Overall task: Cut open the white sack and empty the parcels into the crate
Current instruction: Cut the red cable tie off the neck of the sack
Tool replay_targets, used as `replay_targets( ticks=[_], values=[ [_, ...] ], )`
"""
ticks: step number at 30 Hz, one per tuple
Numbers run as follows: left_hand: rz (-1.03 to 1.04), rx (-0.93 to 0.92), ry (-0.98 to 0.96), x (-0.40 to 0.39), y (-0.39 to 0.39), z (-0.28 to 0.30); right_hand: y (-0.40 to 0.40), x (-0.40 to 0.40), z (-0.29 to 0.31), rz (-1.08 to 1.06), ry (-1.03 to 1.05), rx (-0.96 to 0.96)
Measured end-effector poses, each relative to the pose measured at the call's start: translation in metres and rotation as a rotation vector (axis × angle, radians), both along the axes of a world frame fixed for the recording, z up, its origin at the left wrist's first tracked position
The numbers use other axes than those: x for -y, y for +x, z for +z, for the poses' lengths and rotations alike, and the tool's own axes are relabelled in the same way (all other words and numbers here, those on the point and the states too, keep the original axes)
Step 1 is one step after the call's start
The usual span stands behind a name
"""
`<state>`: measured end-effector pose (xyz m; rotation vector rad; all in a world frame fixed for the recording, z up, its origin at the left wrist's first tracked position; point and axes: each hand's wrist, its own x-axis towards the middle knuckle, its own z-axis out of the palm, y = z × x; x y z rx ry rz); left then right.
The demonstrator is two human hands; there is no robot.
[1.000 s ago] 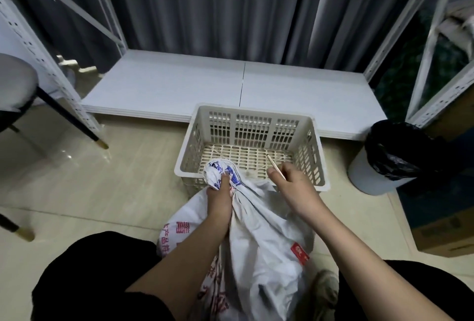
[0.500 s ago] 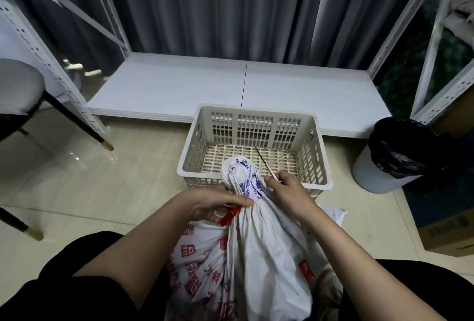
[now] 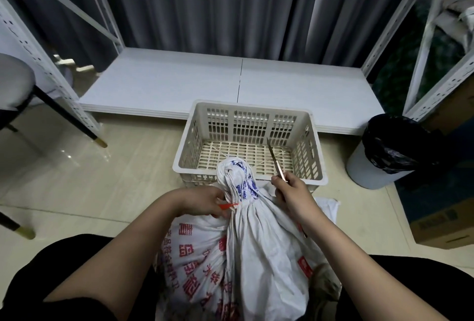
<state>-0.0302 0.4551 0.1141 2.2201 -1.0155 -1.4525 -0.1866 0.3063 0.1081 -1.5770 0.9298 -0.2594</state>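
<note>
Grey curtains back a tiled floor. Left hand fingers pinch the red tie on the white sack; right hand grips a blade. Sack uncut, crate beyond the fingers empty.

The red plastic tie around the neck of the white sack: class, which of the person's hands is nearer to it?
Left. The left hand pinches the red plastic tie at the white sack's neck; the right hand, gripping a thin blade, sits across the neck, apart from the tie.
</note>
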Motion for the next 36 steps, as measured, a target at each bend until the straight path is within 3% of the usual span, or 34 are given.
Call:
replay_targets(
  ticks=[3, 5, 7, 12, 16, 19, 21, 26, 28, 31, 36],
  values=[
    [-0.131, 0.301, 0.093, 0.001, -0.005, 0.000, -0.005, 0.000, 0.001, -0.055, 0.010, 0.017],
    [-0.196, 0.631, 0.119, -0.001, -0.012, 0.001, -0.009, 0.000, 0.003, -0.106, 0.006, 0.062],
    [-0.198, 0.837, 0.100, -0.003, -0.014, 0.003, -0.016, 0.003, 0.008, -0.154, -0.114, 0.037],
    [0.020, 0.787, 0.019, -0.003, -0.008, 0.021, -0.045, 0.032, 0.010, -0.248, -0.400, -0.220],
    [0.060, 1.179, 0.022, -0.003, -0.012, 0.049, -0.071, 0.047, 0.001, -0.235, -0.347, -0.364],
    [0.028, 1.291, 0.025, -0.001, -0.011, 0.064, -0.086, 0.050, 0.000, -0.186, -0.308, -0.416],
    [0.022, 1.258, -0.020, -0.001, -0.010, 0.069, -0.094, 0.052, 0.000, -0.176, -0.296, -0.468],
    [0.232, 0.929, -0.259, 0.000, -0.014, 0.079, -0.104, 0.055, 0.010, -0.118, -0.165, -0.512],
    [0.189, 0.804, -0.306, 0.008, -0.025, 0.083, -0.101, 0.051, 0.012, -0.088, -0.109, -0.422],
    [0.080, 0.690, -0.348, 0.026, -0.048, 0.086, -0.089, 0.044, 0.019, -0.103, -0.183, -0.272],
    [-0.018, 0.560, -0.399, 0.055, -0.080, 0.086, -0.060, 0.040, 0.044, -0.157, 0.013, -0.006]
  ],
)
